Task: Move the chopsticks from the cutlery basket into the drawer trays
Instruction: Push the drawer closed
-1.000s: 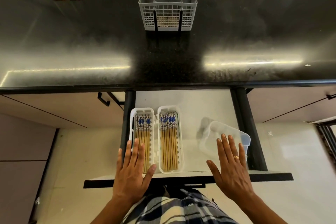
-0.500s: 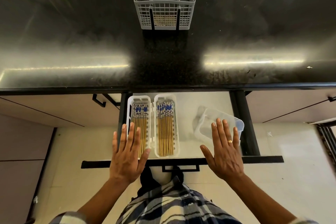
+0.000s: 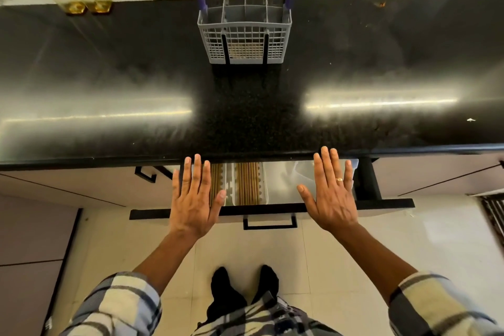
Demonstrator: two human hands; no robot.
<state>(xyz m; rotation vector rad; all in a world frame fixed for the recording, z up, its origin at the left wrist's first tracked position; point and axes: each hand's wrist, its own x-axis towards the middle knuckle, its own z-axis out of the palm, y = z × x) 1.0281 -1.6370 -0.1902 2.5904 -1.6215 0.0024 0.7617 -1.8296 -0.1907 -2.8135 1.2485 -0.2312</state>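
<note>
Grey grid-walled cutlery basket [image 3: 244, 35] with purple handle, upright on the counter, straight behind the drawer [image 3: 272, 209]. Drawer mostly slid under the counter edge. Two white trays [image 3: 263, 194] side by side inside, left of drawer centre, holding tan chopsticks [image 3: 247, 184] lying lengthwise.

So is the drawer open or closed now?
Partly open: the drawer front stands out from the counter, and the chopsticks inside show.

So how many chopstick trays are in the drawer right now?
2. The left tray sits partly under the left hand; the right tray lies beside it. The counter edge hides both far ends.
</note>
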